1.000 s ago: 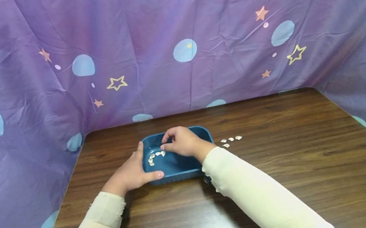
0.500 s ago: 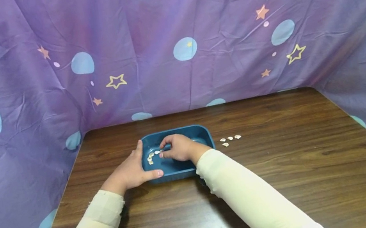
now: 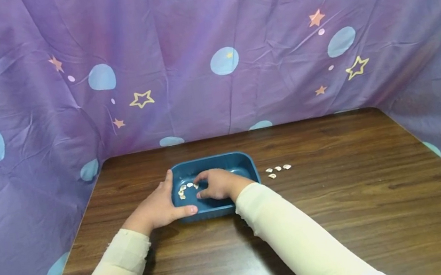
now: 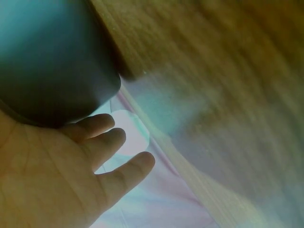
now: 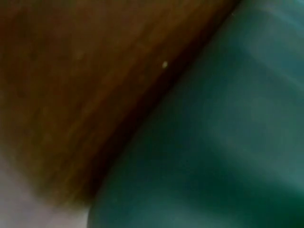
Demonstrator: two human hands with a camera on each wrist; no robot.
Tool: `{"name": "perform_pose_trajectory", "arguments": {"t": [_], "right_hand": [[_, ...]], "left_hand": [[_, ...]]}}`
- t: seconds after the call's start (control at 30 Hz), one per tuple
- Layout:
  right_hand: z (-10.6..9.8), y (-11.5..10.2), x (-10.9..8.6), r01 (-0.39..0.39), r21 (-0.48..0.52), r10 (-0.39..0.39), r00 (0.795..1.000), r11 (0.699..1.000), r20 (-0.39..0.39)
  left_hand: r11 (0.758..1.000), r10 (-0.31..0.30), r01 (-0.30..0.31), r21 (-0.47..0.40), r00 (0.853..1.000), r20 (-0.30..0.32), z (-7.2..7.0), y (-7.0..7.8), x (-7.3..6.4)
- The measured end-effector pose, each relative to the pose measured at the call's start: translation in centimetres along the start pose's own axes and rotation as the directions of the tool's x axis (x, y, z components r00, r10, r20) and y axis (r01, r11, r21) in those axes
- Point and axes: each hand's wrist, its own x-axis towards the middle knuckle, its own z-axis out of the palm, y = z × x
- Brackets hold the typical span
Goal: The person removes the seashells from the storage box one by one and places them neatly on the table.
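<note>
Head view: a blue tray (image 3: 214, 212) rests on the worktop (image 3: 360, 183) at centre frame, a curved row of pale shell-like pieces (image 3: 183, 188) inside its left end. The left grip (image 3: 157, 208), fingers extended, rests against the tray's left side. The right grip (image 3: 219, 184), thumb and index finger parted with nothing visible between, reaches the row's right end. Four loose pieces (image 3: 278, 168) lie right.

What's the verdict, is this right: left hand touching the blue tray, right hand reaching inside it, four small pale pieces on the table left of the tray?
One error: the four small pale pieces lie on the table right of the blue tray, per the head view. The rest stands.
</note>
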Motion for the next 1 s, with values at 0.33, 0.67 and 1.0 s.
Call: {"name": "perform_pose_trajectory", "arguments": {"t": [0.33,0.67,1.0], "right_hand": [[0.06,0.27,-0.06,0.008,0.039,-0.005,0.998,0.999,-0.061],[0.06,0.30,0.16,-0.005,0.004,0.006,0.998,1.000,-0.069],[0.04,0.38,0.31,-0.001,-0.007,0.000,0.999,1.000,-0.042]], "left_hand": [[1.000,-0.002,0.002,-0.008,1.000,-0.009,0.27,-0.28,0.04],[1.000,0.004,-0.004,-0.003,1.000,-0.014,0.17,-0.26,0.00],[1.000,-0.001,0.001,0.001,1.000,-0.009,0.01,-0.10,-0.03]]}}
